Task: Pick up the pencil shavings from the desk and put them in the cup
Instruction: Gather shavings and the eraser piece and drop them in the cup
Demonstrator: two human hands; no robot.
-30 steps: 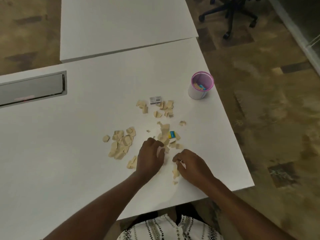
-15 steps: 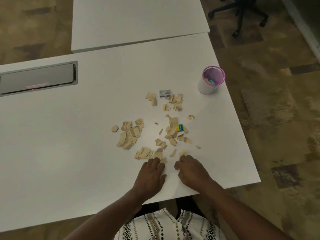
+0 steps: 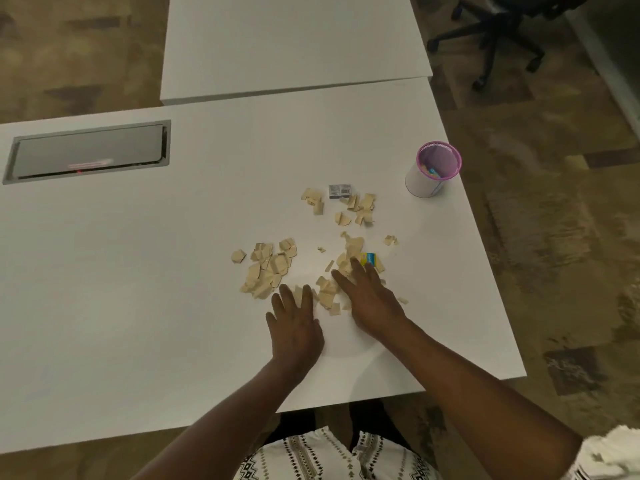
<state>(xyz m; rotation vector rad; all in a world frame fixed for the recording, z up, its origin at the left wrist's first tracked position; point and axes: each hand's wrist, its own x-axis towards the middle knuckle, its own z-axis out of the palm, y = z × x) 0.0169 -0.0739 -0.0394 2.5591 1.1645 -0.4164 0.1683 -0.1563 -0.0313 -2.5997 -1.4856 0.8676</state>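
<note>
Several pale tan shavings (image 3: 268, 268) lie scattered over the white desk (image 3: 138, 289), in a left heap, a middle patch and a far cluster (image 3: 360, 207). My left hand (image 3: 294, 327) lies flat, fingers spread, its tips touching the near shavings. My right hand (image 3: 369, 299) is flat and open on top of the middle patch, fingers reaching a small blue and yellow piece (image 3: 369, 258). Neither hand holds anything. The white cup with a pink mesh rim (image 3: 431, 173) stands upright at the far right, with some bits inside.
A small grey piece with a barcode (image 3: 340, 191) lies by the far cluster. A grey cable hatch (image 3: 90, 152) is set into the desk at far left. A second white desk (image 3: 294, 43) adjoins behind. An office chair base (image 3: 498, 39) stands on the floor at top right.
Both hands have gone from curled near the desk's front edge to flat and spread, sliding forward onto the shavings. The right hand has reached further, up to the blue and yellow piece.
</note>
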